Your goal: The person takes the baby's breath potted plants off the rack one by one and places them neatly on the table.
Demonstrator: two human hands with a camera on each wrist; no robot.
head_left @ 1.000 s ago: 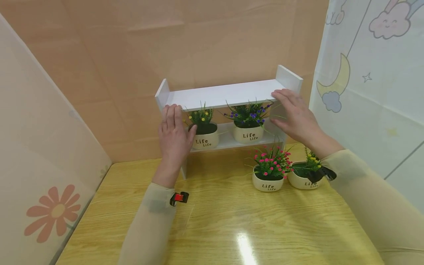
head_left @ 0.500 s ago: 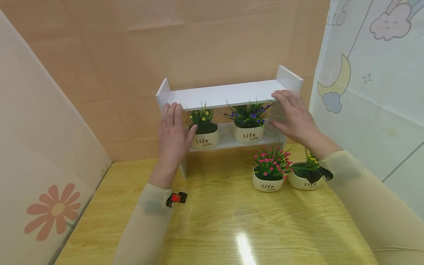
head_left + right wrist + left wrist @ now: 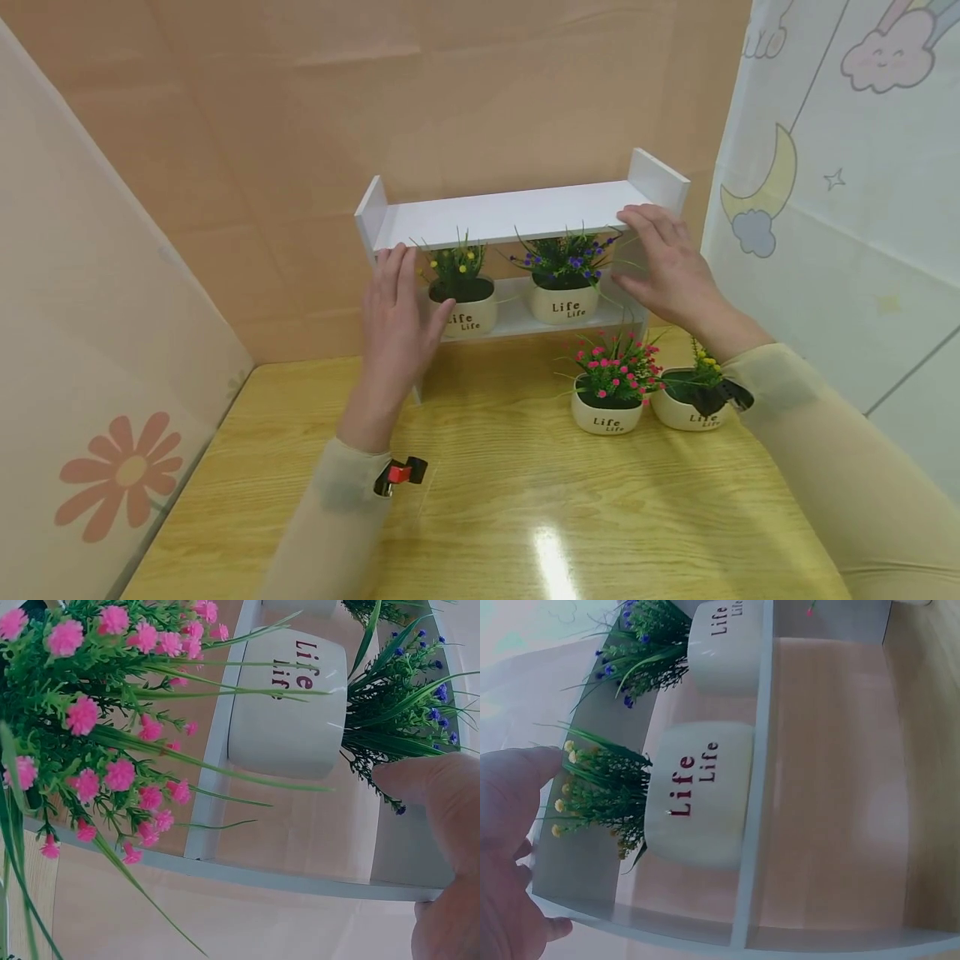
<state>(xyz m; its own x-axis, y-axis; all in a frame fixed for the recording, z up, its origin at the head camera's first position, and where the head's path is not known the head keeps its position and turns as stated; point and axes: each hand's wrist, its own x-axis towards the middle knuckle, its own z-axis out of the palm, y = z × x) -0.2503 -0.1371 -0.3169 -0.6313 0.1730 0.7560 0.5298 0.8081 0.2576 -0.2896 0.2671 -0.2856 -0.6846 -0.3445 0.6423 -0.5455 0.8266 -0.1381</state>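
A white two-tier shelf [image 3: 510, 213] stands against the back wall. My left hand [image 3: 393, 333] is at its front left corner, fingers extended and thumb spread in front of a pot with yellow flowers [image 3: 476, 317]. At the upper right end, my right hand [image 3: 667, 267] rests its fingertips on the front edge of the top board, thumb apart below. Beside the yellow-flowered pot on the lower board sits a pot with purple-blue flowers [image 3: 565, 307]. In the left wrist view, fingertips [image 3: 559, 928] touch or nearly touch the side panel. Neither hand holds a pot.
On the wooden table [image 3: 480, 500], a pot with pink flowers [image 3: 607, 417] stands in front of the shelf's right end. Another yellow-flowered pot [image 3: 686, 412] is right beside it, partly behind my right wrist. Printed cloth walls [image 3: 832, 250] enclose the sides.
My left hand has drawn slightly back and down from the shelf's left corner, its thumb now overlapping the pot's front. The right hand and the pots stay put.
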